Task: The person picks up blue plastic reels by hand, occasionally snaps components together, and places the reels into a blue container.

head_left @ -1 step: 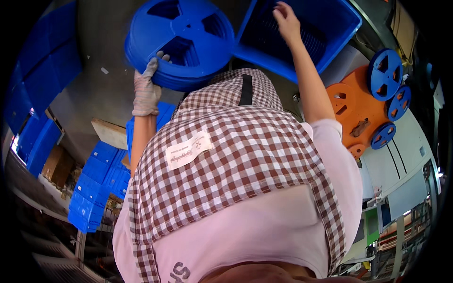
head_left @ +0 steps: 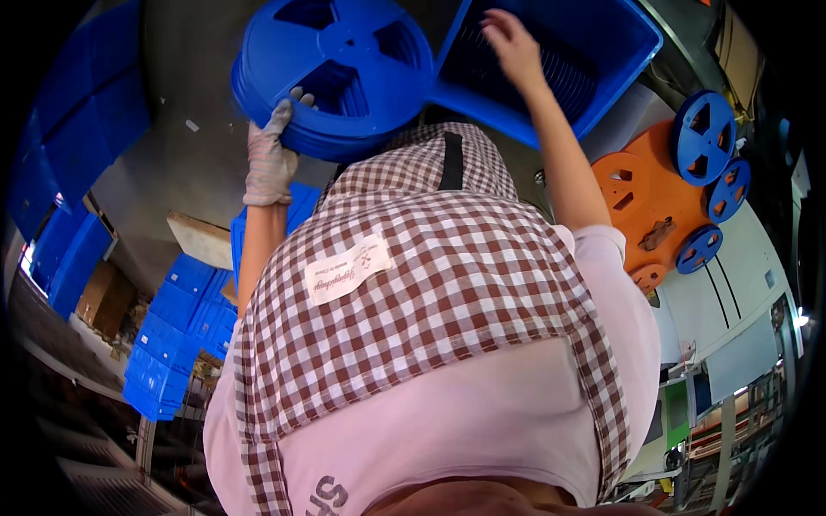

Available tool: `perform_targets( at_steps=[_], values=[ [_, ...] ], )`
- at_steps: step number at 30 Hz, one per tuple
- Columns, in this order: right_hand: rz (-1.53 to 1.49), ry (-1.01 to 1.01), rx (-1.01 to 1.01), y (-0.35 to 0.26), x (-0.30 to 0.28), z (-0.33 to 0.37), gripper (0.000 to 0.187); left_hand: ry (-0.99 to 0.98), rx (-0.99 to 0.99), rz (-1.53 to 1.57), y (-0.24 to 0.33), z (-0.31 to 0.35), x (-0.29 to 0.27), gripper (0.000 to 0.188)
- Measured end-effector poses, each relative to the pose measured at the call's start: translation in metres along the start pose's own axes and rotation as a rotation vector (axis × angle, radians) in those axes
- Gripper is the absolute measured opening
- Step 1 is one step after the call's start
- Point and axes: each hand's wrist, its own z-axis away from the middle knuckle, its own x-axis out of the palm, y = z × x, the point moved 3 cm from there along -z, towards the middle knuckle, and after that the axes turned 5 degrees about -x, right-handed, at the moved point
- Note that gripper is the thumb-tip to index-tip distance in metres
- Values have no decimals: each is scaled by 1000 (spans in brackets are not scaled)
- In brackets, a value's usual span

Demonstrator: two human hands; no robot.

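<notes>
Fingers of gloved left hand (head_left: 274,156) curled around rim of blue reel stack (head_left: 346,53), tips showing at cut-out; grip underneath hidden. Stack shifted slightly right since earlier frame, beside blue bin (head_left: 490,110). Bare right hand (head_left: 518,53) lower and farther left, fingers loosely parted over bin; contact unclear. Bin's far end cut off, ribbed contents (head_left: 575,82) dark.
</notes>
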Motion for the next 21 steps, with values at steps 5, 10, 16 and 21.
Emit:
perform_targets(
  at_steps=[5,10,16,21],
  values=[
    [177,-281,-414,-135,92,78,44,-71,-36,12,6,-2,17,38],
    [202,-243,-443,-156,111,87,52,-171,-50,18,11,-7,32,47],
    [-19,-82,-234,-143,68,73,43,-178,7,8,19,-17,77,37],
    [-642,376,369,-59,-38,73,39,-33,5,-304,21,-30,48,45]
  ],
)
